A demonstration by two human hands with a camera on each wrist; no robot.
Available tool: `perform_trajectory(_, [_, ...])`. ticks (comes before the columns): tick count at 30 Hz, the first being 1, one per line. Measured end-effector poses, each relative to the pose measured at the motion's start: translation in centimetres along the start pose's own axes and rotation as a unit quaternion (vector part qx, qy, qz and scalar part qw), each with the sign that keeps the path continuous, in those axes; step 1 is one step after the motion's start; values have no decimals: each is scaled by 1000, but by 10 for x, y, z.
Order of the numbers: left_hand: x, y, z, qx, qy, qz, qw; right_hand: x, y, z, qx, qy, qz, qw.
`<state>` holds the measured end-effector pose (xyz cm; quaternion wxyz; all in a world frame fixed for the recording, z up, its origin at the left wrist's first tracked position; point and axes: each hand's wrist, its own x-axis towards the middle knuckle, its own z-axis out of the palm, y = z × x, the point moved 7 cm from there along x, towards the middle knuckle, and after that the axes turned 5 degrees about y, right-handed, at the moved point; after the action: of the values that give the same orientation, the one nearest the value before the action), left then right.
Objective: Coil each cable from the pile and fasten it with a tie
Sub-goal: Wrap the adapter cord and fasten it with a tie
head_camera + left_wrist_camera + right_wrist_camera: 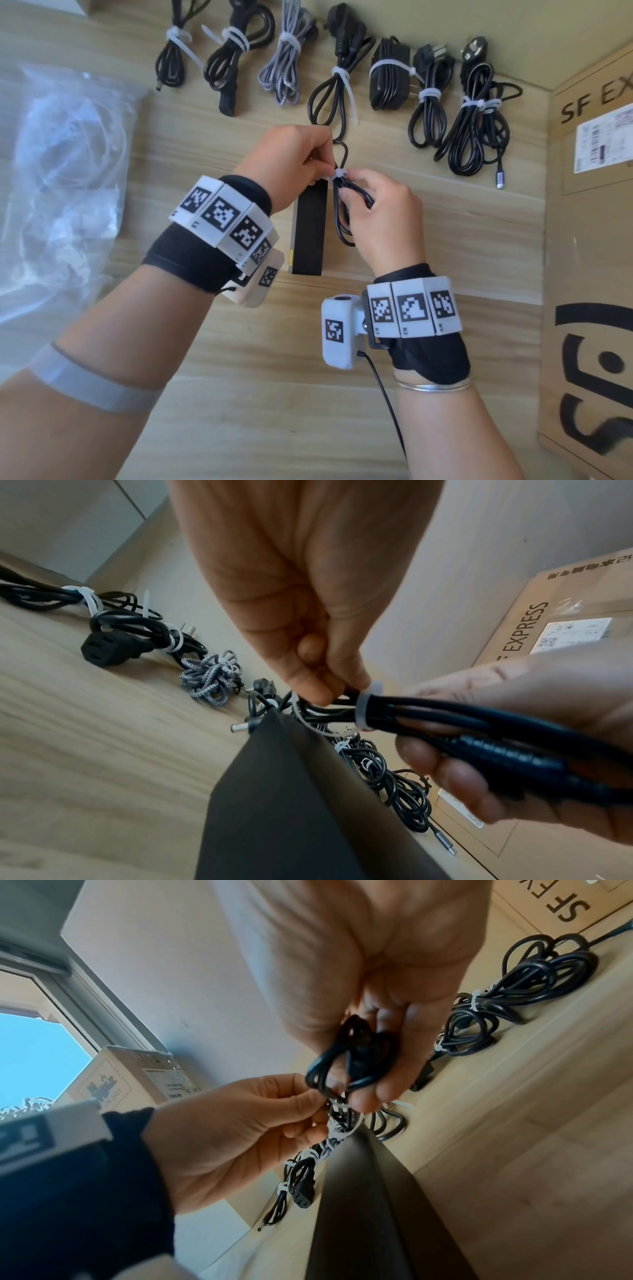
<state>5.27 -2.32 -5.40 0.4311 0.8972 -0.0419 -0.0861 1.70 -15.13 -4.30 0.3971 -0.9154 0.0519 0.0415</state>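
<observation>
**Tying off a black cable above the table**

Biggest thing first: the light wood-grain tabletop (239,394), with a brown cardboard shipping box (589,240) along its right side and a crinkly clear plastic bag (61,164) on the left. Along the far edge there's a row of already-bundled cables (335,68), each cinched with a white zip tie. Both hands are up over the middle of the table. The right hand (383,219) is wrapped around a coiled black cable with a flat black power brick (308,229) hanging beside it. The left hand (294,161) pinches at the thin white zip tie (368,707) looped round that coil, right next to the right fingertips.
</observation>
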Motion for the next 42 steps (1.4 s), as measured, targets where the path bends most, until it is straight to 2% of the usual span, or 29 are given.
perform_trajectory(5, [0, 1, 1, -21, 41, 23, 999, -2, 1, 0, 22, 2, 10, 1000])
perform_trajectory(10, [0, -6, -2, -72, 44, -5, 996, -2, 3, 3, 40, 1, 22, 999])
perform_trajectory(15, [-2, -6, -6, -95, 39, 7, 995, -4, 3, 5, 50, -3, 16, 999])
perform_trajectory(18, [-4, -9, -9, -117, 61, -19, 991, -4, 2, 5, 55, 0, 11, 998])
perform_trajectory(21, [-2, -18, -15, -91, 93, -71, 989, -4, 1, 5, 56, -4, 9, 998])
perform_trajectory(24, [-2, -27, -10, -45, 34, -127, 990, -5, 1, 4, 57, 1, 9, 998])
perform_trajectory(26, [-4, -26, -7, -53, 13, -146, 988, -5, 0, 4, 51, 6, 2, 999])
perform_trajectory(33, [-8, -15, -10, -77, 16, -177, 981, -5, 1, 6, 55, 3, 4, 998])
perform_trajectory(42, [-16, -12, -1, -114, 43, -182, 976, -3, 4, 8, 32, 11, 9, 999])
